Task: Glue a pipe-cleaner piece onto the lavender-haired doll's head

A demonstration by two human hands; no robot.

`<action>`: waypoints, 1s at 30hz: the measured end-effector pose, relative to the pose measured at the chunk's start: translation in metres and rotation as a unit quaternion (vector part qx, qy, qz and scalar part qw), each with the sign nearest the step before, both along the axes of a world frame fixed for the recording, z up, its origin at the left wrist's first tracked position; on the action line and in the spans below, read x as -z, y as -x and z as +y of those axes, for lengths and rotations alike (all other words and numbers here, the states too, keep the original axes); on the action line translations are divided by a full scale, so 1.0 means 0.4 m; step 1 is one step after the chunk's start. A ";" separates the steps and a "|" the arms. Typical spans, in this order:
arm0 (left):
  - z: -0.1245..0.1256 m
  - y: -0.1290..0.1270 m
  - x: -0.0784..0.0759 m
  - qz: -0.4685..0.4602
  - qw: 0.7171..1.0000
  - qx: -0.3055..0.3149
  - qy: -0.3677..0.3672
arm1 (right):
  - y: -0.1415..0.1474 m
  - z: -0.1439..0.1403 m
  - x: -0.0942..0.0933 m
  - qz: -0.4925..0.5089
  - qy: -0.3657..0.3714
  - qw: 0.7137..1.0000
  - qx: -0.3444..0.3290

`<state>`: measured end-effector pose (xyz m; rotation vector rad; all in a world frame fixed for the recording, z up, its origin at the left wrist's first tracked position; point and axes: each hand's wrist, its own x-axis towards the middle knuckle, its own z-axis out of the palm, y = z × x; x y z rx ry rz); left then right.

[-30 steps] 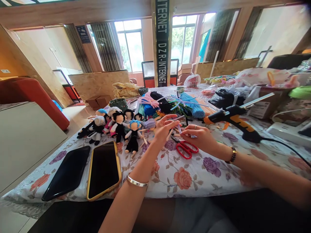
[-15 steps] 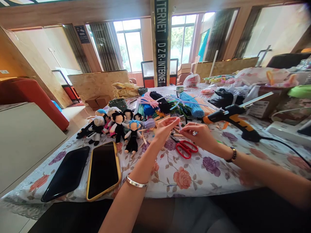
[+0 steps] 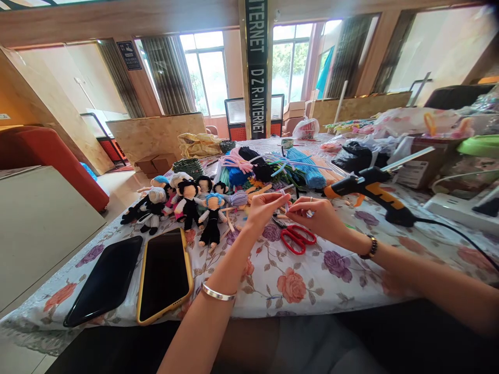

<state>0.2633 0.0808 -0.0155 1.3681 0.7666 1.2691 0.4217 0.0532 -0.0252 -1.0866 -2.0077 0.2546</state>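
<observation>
My left hand (image 3: 264,211) and my right hand (image 3: 320,219) meet above the middle of the flowered tablecloth. Between their fingertips is a short, pale lilac-white pipe cleaner (image 3: 287,206), pinched from both sides. Its ends are partly hidden by the fingers. Red-handled scissors (image 3: 298,239) lie on the cloth just below my hands. Left of my left hand sit several small pipe-cleaner dolls (image 3: 211,221) with black, white and blue hair. Behind my hands is a pile of coloured pipe cleaners (image 3: 306,167).
A black and orange glue gun (image 3: 374,195) stands at the right, its cord running off the edge. Two phones, one black (image 3: 105,280) and one yellow-cased (image 3: 166,278), lie front left. A white power strip (image 3: 460,213) and bagged supplies (image 3: 358,156) are far right.
My fingertips have shifted slightly on the pipe cleaner, and the two hands sit a little closer together. The whole view has moved slightly; the other things stay in place.
</observation>
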 end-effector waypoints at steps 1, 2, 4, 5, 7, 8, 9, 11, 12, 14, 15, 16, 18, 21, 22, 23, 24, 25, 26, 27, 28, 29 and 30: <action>-0.001 0.000 -0.001 0.001 1.000 0.000 -0.001 | 0.000 0.000 0.000 0.005 0.001 1.000 -0.003; -0.002 0.000 -0.001 0.001 1.000 0.001 -0.001 | -0.001 0.000 0.000 0.011 0.001 1.000 -0.005; -0.002 0.001 -0.002 0.000 1.000 0.001 0.001 | -0.001 0.002 0.002 0.025 -0.005 1.000 -0.008; -0.002 0.002 -0.002 0.000 1.000 0.001 0.002 | -0.002 0.002 0.004 0.033 -0.012 0.999 -0.010; -0.001 0.003 -0.002 0.001 1.000 0.005 0.001 | -0.002 0.004 0.007 0.041 -0.033 0.998 -0.014; -0.001 0.004 -0.002 0.001 1.000 0.008 -0.001 | -0.002 0.004 0.008 0.043 -0.046 0.998 -0.015; 0.000 0.004 -0.002 0.001 1.000 0.012 -0.004 | -0.001 0.003 0.008 0.044 -0.057 0.997 -0.014; -0.001 0.005 -0.002 -0.002 1.000 0.016 -0.011 | 0.000 0.003 0.008 0.045 -0.067 0.997 -0.011; -0.001 0.005 -0.003 -0.005 1.000 0.017 -0.013 | 0.001 0.003 0.008 0.047 -0.064 0.997 -0.011; -0.002 0.004 -0.004 -0.009 1.000 0.015 -0.011 | 0.001 0.006 0.008 0.054 -0.042 0.998 -0.013; -0.003 0.004 -0.004 -0.011 1.000 0.015 -0.007 | 0.001 0.008 0.008 0.057 -0.026 0.998 -0.016; -0.003 0.003 -0.004 -0.012 1.000 0.015 -0.003 | 0.001 0.010 0.008 0.061 -0.010 0.998 -0.020; -0.002 0.002 -0.003 -0.014 1.000 0.019 0.004 | -0.001 0.015 0.010 0.068 0.013 0.997 -0.029; 0.002 0.002 0.001 -0.024 0.999 0.026 0.008 | -0.003 0.017 0.012 0.066 0.025 0.997 -0.041; 0.004 0.001 0.003 -0.031 0.999 0.029 0.009 | -0.003 0.017 0.012 0.063 0.026 0.997 -0.044; 0.006 0.001 0.005 -0.038 0.999 0.031 0.010 | -0.003 0.016 0.011 0.062 0.028 0.997 -0.045; 0.008 0.001 0.006 -0.045 0.998 0.033 0.011 | -0.003 0.014 0.010 0.061 0.030 0.997 -0.047; 0.009 0.000 0.007 -0.051 0.998 0.035 0.012 | -0.003 0.012 0.008 0.061 0.033 0.996 -0.049; 0.010 0.000 0.008 -0.054 0.998 0.037 0.013 | -0.002 0.010 0.006 0.061 0.036 0.996 -0.051; 0.011 0.000 0.008 -0.056 0.998 0.038 0.013 | 0.000 0.008 0.003 0.062 0.036 0.996 -0.053; 0.011 -0.001 0.007 -0.055 0.998 0.038 0.012 | 0.001 0.006 0.001 0.064 0.033 0.996 -0.056; 0.010 -0.001 0.005 -0.053 0.998 0.039 0.009 | 0.002 0.004 -0.002 0.067 0.026 0.996 -0.058; 0.008 -0.001 0.003 -0.051 0.998 0.039 0.004 | 0.003 0.003 -0.003 0.072 0.015 0.995 -0.061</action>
